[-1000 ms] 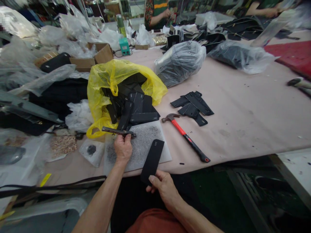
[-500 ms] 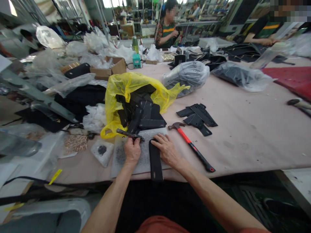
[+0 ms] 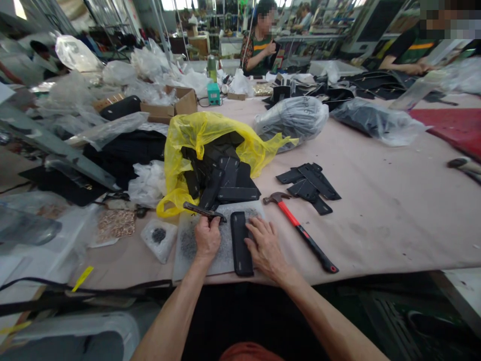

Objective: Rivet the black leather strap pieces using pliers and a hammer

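My left hand (image 3: 208,235) is closed around a slim dark tool (image 3: 201,209), its exact kind unclear, held above the whitish speckled board (image 3: 186,250). On that board lies a flat black strip (image 3: 242,243), its long side pointing toward me. My right hand (image 3: 266,245) rests along the strip's right edge with fingers stretched out; the fingertips touch or nearly touch it. A claw hammer (image 3: 300,230) with a red and black handle lies to the right of this hand. Behind the board, several similar black pieces (image 3: 237,193) spill from a yellow plastic bag (image 3: 184,130).
More black pieces (image 3: 310,183) lie in a loose pile beyond the hammer. To the left are a clear bag of small metal parts (image 3: 114,223) and a white packet with dark bits (image 3: 160,234). Clear plastic-wrapped bundles (image 3: 293,118) sit farther back. A co-worker (image 3: 259,45) is across the table.
The black strip has slid away from me, so its near end now sits closer to the board. My right hand has shifted off its far end to its right side.
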Demonstrator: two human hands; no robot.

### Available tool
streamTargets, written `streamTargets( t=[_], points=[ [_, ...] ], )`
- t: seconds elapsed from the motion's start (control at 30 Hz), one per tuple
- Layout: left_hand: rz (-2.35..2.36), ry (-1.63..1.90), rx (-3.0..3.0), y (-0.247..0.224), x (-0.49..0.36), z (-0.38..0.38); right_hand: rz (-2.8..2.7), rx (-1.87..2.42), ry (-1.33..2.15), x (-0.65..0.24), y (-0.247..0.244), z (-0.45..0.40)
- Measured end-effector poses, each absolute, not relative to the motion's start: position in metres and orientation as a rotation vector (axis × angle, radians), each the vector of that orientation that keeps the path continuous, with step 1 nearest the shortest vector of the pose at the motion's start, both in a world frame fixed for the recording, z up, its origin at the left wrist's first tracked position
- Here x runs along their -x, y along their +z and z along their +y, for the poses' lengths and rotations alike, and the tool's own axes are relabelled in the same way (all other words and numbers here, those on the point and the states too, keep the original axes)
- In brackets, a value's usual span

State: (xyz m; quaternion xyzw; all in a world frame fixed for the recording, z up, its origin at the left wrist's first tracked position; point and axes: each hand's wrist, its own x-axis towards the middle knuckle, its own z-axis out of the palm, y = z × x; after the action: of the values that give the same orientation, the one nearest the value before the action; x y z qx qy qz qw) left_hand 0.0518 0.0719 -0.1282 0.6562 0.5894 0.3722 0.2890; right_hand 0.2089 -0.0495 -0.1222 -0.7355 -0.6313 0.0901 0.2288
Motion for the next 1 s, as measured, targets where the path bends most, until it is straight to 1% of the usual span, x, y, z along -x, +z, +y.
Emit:
streamTargets(
  t=[0.33, 0.5, 0.57, 0.67, 0.77, 0.9, 1.0],
  points=[
    [1.564, 0.985, -1.748, -0.129, -0.051, 0.072, -1.797, 2.057, 0.207, -0.169, -0.121, -0.069],
    [1.558, 0.997, -1.766, -0.128, -0.052, 0.072, -1.8, 2.039, 0.239, -0.183, -0.106, -0.059],
    [1.563, 0.994, -1.758, -0.128, -0.052, 0.072, -1.926, 1.944, 0.3, -0.198, -0.096, -0.046],
    [1.581, 0.993, -1.746, -0.129, -0.052, 0.073, -2.31, 1.618, 0.419, -0.216, -0.081, -0.024],
    [1.607, 0.98, -1.737, -0.129, -0.052, 0.073, -2.597, 1.347, 0.414, -0.222, -0.072, -0.007],
    [1.608, 0.986, -1.74, -0.13, -0.051, 0.073, -2.708, 1.318, 0.289, -0.225, -0.065, 0.006],
    [1.611, 0.998, -1.74, -0.13, -0.051, 0.073, -2.678, 1.461, 0.266, -0.235, -0.063, 0.007]
  ],
)
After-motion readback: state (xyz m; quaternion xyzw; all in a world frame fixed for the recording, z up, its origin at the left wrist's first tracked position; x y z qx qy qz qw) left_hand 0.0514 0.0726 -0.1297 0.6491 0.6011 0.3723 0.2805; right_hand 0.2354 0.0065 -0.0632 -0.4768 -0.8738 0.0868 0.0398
